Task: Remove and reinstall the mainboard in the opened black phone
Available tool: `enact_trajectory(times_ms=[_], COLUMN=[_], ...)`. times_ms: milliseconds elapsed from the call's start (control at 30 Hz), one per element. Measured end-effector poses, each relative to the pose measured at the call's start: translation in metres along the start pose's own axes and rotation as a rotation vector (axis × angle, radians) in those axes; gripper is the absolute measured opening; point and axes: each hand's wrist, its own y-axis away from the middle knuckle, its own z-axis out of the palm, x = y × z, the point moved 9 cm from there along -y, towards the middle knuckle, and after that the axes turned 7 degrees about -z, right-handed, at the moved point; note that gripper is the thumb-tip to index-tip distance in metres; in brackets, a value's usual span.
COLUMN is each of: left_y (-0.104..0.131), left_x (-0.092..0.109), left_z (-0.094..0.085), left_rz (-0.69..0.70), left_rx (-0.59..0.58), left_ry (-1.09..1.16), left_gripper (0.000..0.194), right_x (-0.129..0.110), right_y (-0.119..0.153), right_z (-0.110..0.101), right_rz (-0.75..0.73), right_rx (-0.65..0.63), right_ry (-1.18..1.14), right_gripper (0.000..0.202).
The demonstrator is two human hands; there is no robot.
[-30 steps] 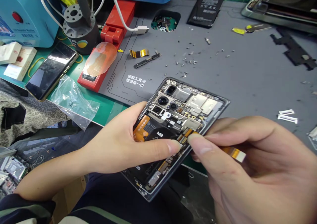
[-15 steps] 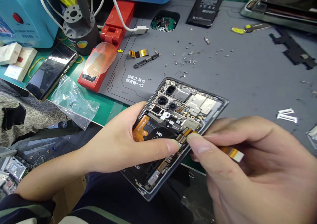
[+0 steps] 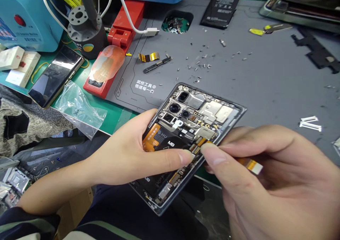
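My left hand [image 3: 143, 158] is wrapped round an opened smartphone [image 3: 225, 116], its thumb lying across the battery [image 3: 159, 181] with the tip near the connectors. Camera lenses, metal shields and the circuit board show in the tilted phone. Between thumb and forefinger, my right hand [image 3: 255, 162] pinches an orange flex cable [image 3: 251, 164] at the phone's right edge. One end of the cable reaches in over the connectors; the other end, with a white tip, pokes out behind the thumb. Whether the cable is plugged in cannot be seen under the fingertips.
A grey work mat [image 3: 225, 77] holds scattered tiny screws [image 3: 204, 66], another flex cable [image 3: 148, 57], a loose battery [image 3: 221, 8] and a black bracket [image 3: 316, 54]. At left are a red holder [image 3: 117, 45], a dark phone [image 3: 55, 75], a plastic bag [image 3: 79, 105] and a blue machine [image 3: 29, 17].
Almost nothing differs. The phone and both hands keep the same pose, and the flex cable's white end has shifted very slightly to the right.
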Motion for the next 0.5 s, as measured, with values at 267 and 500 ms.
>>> enact_trajectory(times_ms=[267, 500], left_y=[-0.0003, -0.001], left_x=[-0.0002, -0.001], left_z=[0.0002, -0.0002], left_rz=[-0.002, -0.006], left_rx=[-0.014, -0.001], left_ry=[-0.007, 0.016], left_gripper=[0.039, 0.04], right_x=[-0.0012, -0.0011], right_y=[0.0004, 0.002], right_z=[-0.0001, -0.0007], right_rz=[-0.005, 0.027], right_rx=[-0.007, -0.002], right_ry=[0.009, 0.027], right_gripper=[0.018, 0.018])
